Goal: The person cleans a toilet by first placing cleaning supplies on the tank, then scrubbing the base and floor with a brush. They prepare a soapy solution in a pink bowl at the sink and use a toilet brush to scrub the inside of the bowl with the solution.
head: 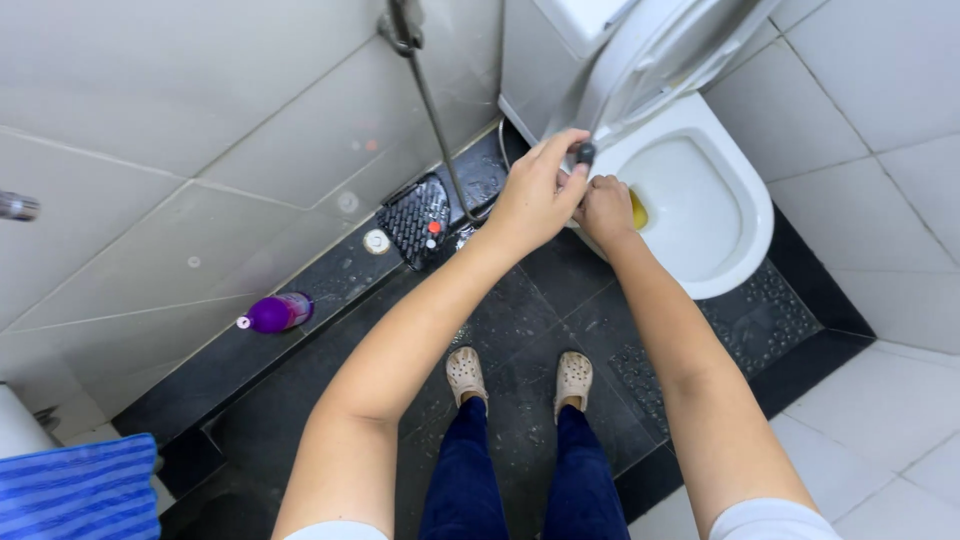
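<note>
Head view, looking down past both forearms to a white toilet bowl [735,215] with its seat raised. The left hand [535,195] pinches a small dark knob-like piece [586,152] between thumb and forefinger; this grip is nearly closed, the other fingers loosely curled. The right hand [605,205] sits just beside and below it, closed as a fist around a yellow object [638,210], probably a sponge or cloth, of which only an edge shows against the bowl rim. Both grips meet at the near left edge of the rim, touching or almost so.

As a judgement: the work goes best if the left grip keeps the dark piece steady while the right presses the yellow object flat to the rim, with feet planted on the wet dark floor [520,330].

The dark piece is small, rounded and matt grey-black; what it is attached to cannot be told. Left of the grips hangs a metal hose [435,120]; farther left lies a purple bottle [275,313].
</note>
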